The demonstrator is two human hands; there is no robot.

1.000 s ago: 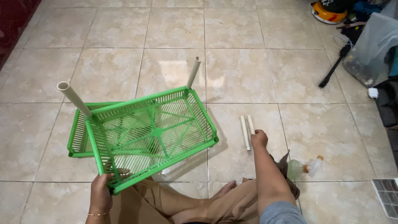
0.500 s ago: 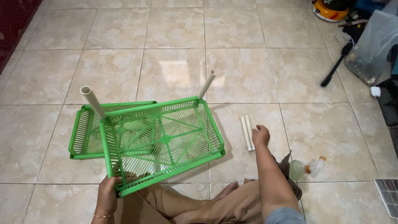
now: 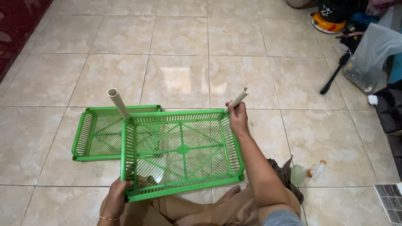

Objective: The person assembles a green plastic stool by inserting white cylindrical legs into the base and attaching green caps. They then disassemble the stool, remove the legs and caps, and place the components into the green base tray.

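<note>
A seated person's left hand (image 3: 116, 196) grips the near-left corner of a green slatted plastic tray (image 3: 182, 152), raised over a second tray (image 3: 96, 134) lying on the tiled floor (image 3: 180, 46); the right hand (image 3: 238, 117) clasps a cream pipe leg (image 3: 237, 99) at the far-right corner. Open tile stretches ahead; clutter, partly cropped, lines the right edge.

Green slatted plastic tray (image 3: 182, 152) tilted above tiled floor (image 3: 180, 46), left hand (image 3: 115, 199) gripping its near corner, right hand (image 3: 238, 117) closed around cream plastic pipe (image 3: 237, 100) at far corner, second cream pipe (image 3: 119, 103) upright at opposite corner, another green tray (image 3: 96, 134) lying behind.
</note>
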